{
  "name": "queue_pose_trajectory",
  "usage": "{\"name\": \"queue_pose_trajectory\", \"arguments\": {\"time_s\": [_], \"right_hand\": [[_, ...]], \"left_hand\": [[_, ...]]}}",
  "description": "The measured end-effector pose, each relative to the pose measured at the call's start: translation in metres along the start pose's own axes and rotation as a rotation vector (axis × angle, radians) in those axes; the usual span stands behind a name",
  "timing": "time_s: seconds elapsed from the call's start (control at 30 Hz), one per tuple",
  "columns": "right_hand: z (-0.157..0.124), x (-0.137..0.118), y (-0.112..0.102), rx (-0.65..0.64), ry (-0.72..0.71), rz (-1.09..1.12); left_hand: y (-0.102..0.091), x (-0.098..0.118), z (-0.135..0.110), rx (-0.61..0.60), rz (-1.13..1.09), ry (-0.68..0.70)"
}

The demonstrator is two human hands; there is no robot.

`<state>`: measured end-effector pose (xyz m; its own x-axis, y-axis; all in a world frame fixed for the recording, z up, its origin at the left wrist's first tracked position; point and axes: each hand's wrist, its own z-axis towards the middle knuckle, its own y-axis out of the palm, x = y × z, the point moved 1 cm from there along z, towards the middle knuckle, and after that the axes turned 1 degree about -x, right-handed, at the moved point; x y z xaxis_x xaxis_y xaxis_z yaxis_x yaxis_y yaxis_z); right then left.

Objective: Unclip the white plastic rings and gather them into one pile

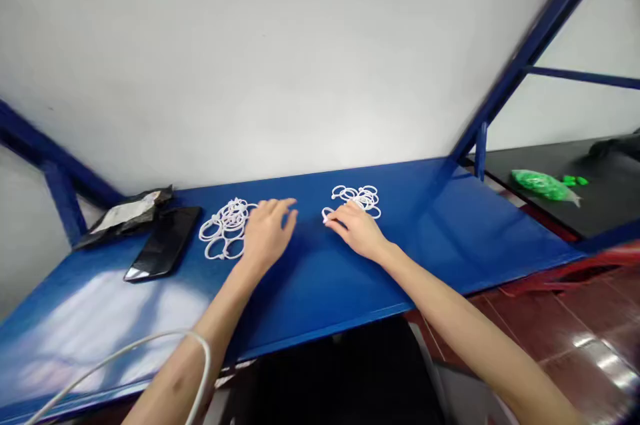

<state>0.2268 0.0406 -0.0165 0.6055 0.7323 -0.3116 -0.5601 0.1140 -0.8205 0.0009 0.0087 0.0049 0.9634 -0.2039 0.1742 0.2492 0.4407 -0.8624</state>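
A white cable (150,345) loops over the left forearm down at 7 o'clock, and past it the left hand (267,232) lies flat, fingers loose and spread, on the blue table (450,232), touching the left pile of white rings (225,228). The right hand (357,228) sits at the right pile of white rings (357,197), fingers curled, probably pinching one ring but it's blurry. Further at 10 o'clock lie a black phone (163,243) and a dark packet (127,212).
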Motion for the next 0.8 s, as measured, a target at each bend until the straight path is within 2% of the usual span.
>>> {"name": "queue_pose_trajectory", "arguments": {"time_s": [0.1, 0.13, 0.17, 0.23, 0.3, 0.7, 0.8], "right_hand": [[-0.001, 0.018, -0.015, 0.112, 0.098, -0.105], [-0.002, 0.023, -0.019, 0.140, 0.129, -0.134], [-0.002, 0.028, -0.022, 0.164, 0.165, -0.166], [-0.003, 0.037, -0.025, 0.191, 0.217, -0.208], [-0.003, 0.041, -0.026, 0.203, 0.238, -0.225], [-0.003, 0.020, -0.028, 0.223, 0.183, -0.166], [-0.002, 0.016, -0.028, 0.229, 0.170, -0.152]], "left_hand": [[-0.012, -0.033, 0.001, 0.079, 0.230, -0.311], [-0.014, -0.042, 0.001, 0.060, 0.291, -0.386], [-0.015, -0.050, 0.001, -0.009, 0.331, -0.414], [-0.014, -0.062, 0.001, -0.126, 0.368, -0.424], [-0.012, -0.068, 0.000, -0.188, 0.375, -0.409], [-0.015, -0.068, -0.001, -0.168, 0.328, -0.406], [-0.019, -0.062, -0.001, -0.111, 0.318, -0.375]]}}
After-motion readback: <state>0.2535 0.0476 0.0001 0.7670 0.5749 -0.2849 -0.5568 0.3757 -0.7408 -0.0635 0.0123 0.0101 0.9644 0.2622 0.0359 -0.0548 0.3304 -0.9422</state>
